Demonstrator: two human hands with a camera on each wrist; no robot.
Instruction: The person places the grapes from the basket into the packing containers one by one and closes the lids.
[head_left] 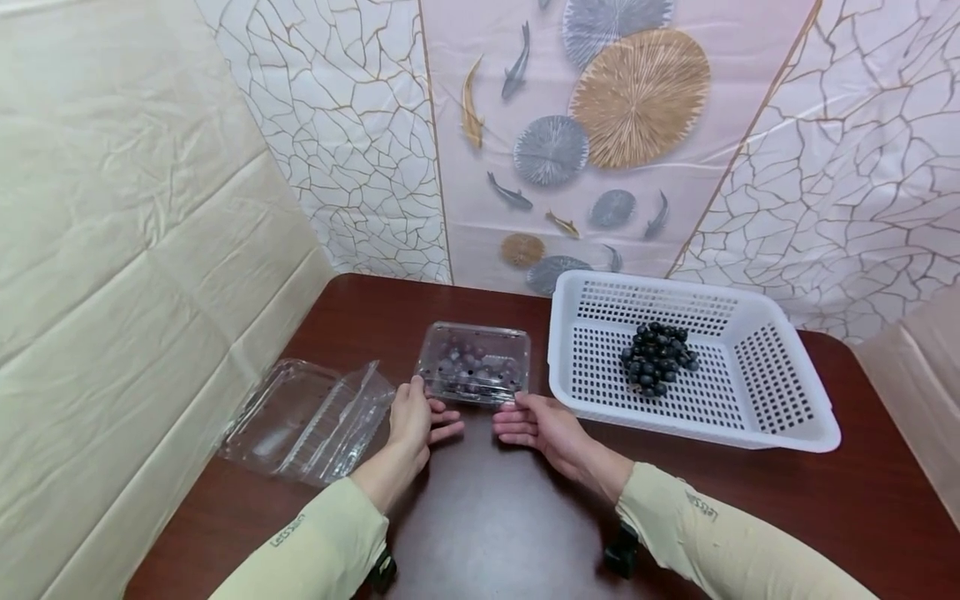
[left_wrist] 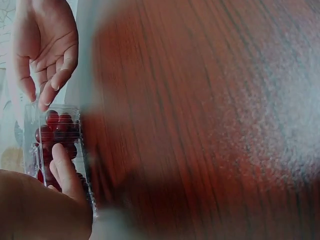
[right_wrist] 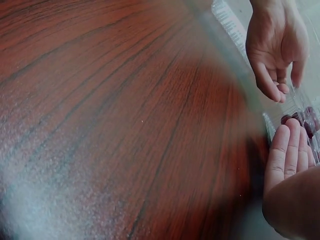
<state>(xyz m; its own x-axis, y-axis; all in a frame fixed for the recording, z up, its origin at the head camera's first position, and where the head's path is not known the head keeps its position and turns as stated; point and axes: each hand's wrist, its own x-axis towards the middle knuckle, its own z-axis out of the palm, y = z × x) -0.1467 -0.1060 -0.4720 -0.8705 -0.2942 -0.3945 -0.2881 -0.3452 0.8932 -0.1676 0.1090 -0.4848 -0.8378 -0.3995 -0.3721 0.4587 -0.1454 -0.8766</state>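
Note:
A transparent plastic clamshell box (head_left: pixel 475 364) with dark red grapes (left_wrist: pixel 60 127) inside sits on the table, its lid down over the fruit. My left hand (head_left: pixel 412 419) touches its near left corner, fingers mostly straight and spread toward the middle. At the near right corner is my right hand (head_left: pixel 542 427), thumb up against the edge and the other fingers extended low in front of the box. In the right wrist view, the right fingers (right_wrist: pixel 290 150) lie straight alongside the box's front, and the left hand (right_wrist: pixel 278 45) reaches down to the far corner.
To the right stands a white perforated basket (head_left: pixel 787 400) holding a bunch of black grapes (head_left: pixel 657 358). Another transparent clamshell (head_left: pixel 300 425), unfolded, lies at the table's left edge. Fabric-covered walls (head_left: pixel 360 142) border the dark wooden table (head_left: pixel 480 517) at the back and sides.

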